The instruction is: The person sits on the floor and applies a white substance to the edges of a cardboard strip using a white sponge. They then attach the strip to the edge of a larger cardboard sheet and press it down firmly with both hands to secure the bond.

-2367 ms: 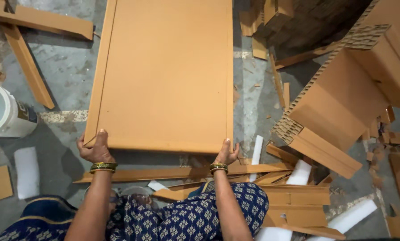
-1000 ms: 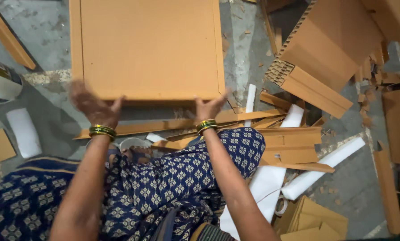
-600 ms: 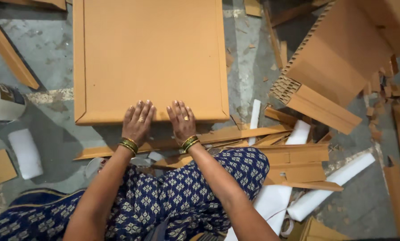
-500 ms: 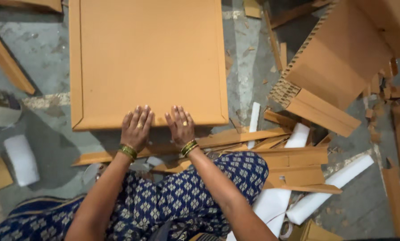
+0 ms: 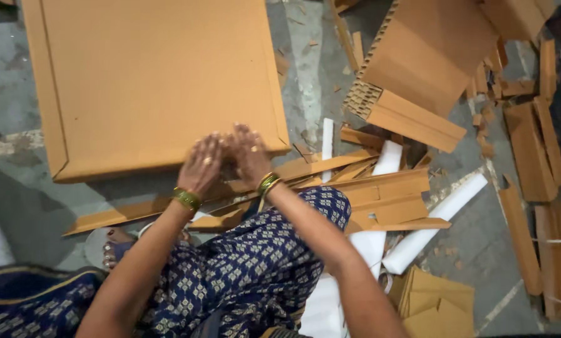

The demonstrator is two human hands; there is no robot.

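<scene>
A large flat brown cardboard panel (image 5: 149, 81) with folded edge strips lies on the grey floor in front of me. My left hand (image 5: 202, 168) and my right hand (image 5: 250, 153) are side by side at the panel's near edge, fingers spread and pressing down on its folded border. Both are blurred by motion, and neither holds anything. Gold bangles sit on both wrists. My knee in blue patterned cloth (image 5: 262, 250) is just below the hands.
Long cardboard strips (image 5: 330, 188) lie between my knee and the panel. White rolls (image 5: 434, 222) and a thick honeycomb cardboard block (image 5: 412, 75) lie to the right, with more scraps (image 5: 537, 150) at the far right. Folded cardboard pieces (image 5: 437, 307) sit at bottom right.
My hands left the panel's two near corners, lifted, then came together at the middle of the near edge. The panel now lies slightly rotated, with its near edge closer to me.
</scene>
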